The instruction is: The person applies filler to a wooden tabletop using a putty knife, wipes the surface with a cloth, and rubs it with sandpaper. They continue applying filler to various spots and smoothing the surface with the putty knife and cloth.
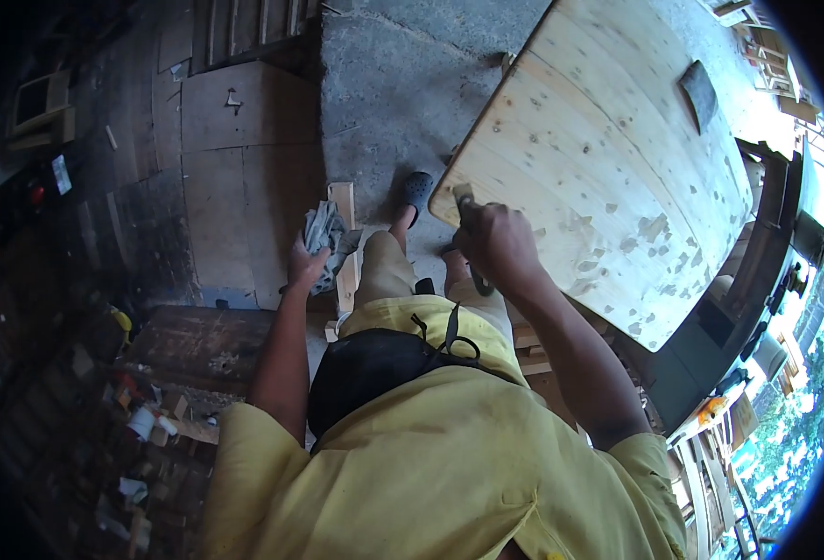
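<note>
My right hand [498, 245] grips a small tool with a flat blade [466, 201] and presses it against the near corner of a large pale wooden tabletop [608, 159]. Filler patches dot the tabletop's surface. At my side, my left hand [305, 264] holds a crumpled grey rag [324, 231]. I wear a yellow shirt and a black pouch [374, 373] at my waist. My foot in a dark shoe [417, 191] stands on the concrete floor below the table corner.
A dark pad [698, 93] lies on the far part of the tabletop. A wooden strip [345, 247] lies on the floor by my legs. Flat boards [234, 168] cover the floor at left. Clutter and scraps [150, 420] crowd the lower left.
</note>
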A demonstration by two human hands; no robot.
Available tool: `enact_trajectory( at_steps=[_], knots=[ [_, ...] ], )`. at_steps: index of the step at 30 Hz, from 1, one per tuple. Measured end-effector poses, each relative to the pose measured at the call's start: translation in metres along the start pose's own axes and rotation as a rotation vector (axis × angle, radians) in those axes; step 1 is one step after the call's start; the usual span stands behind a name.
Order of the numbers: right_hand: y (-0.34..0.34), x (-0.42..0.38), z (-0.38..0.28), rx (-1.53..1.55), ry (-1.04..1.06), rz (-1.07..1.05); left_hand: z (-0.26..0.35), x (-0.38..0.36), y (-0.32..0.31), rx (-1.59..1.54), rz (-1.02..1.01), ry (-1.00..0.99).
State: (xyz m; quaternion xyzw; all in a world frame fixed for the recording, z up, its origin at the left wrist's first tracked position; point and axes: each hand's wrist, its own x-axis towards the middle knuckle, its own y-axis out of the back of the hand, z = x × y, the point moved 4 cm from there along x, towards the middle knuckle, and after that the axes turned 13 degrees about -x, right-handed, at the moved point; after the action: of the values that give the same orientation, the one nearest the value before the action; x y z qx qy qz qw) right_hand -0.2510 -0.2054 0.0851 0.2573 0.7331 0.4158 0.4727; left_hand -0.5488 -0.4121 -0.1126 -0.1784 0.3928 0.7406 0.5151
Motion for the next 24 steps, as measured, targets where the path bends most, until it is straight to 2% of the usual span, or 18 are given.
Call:
enact_trajectory(
  at_steps=[2,4,6,8,9,12,15,16,18,20,22,24],
  knots=[
    [0.017,-0.002,0.004,0.01,0.053,-0.055,-0.004,0.002,0.001,0.031,0.032,0.0],
    [0.031,0.009,0.018,0.045,-0.057,-0.06,-0.009,0.008,0.0,0.053,0.021,0.013],
    [0.037,0.027,0.043,0.131,-0.214,0.088,-0.011,0.008,0.001,0.052,0.025,0.023],
    [0.053,0.039,0.048,0.069,-0.179,0.314,0.001,0.003,0.002,0.033,0.019,0.016],
    [0.047,0.042,0.051,0.069,-0.18,0.313,0.008,0.001,0.003,0.013,0.015,0.009],
    [0.022,0.043,0.058,0.006,-0.198,0.246,0.011,0.002,0.004,0.021,-0.016,0.063],
    [0.027,0.029,0.049,-0.065,-0.144,0.018,-0.004,0.009,0.005,0.053,0.021,0.059],
    [0.042,0.032,0.048,-0.071,-0.139,0.027,-0.012,0.016,0.004,0.045,0.026,0.053],
    [0.066,0.036,0.056,0.109,-0.264,0.028,-0.026,0.022,0.004,0.038,0.004,0.011],
    [0.08,0.051,0.07,0.192,-0.386,0.09,-0.012,0.018,0.006,0.02,0.005,0.007],
    [0.072,0.057,0.071,0.138,-0.383,0.106,-0.002,0.014,0.007,0.005,0.006,0.004],
    [0.055,0.047,0.058,0.122,-0.353,-0.021,0.004,0.013,0.007,0.013,0.029,0.022]
  ],
)
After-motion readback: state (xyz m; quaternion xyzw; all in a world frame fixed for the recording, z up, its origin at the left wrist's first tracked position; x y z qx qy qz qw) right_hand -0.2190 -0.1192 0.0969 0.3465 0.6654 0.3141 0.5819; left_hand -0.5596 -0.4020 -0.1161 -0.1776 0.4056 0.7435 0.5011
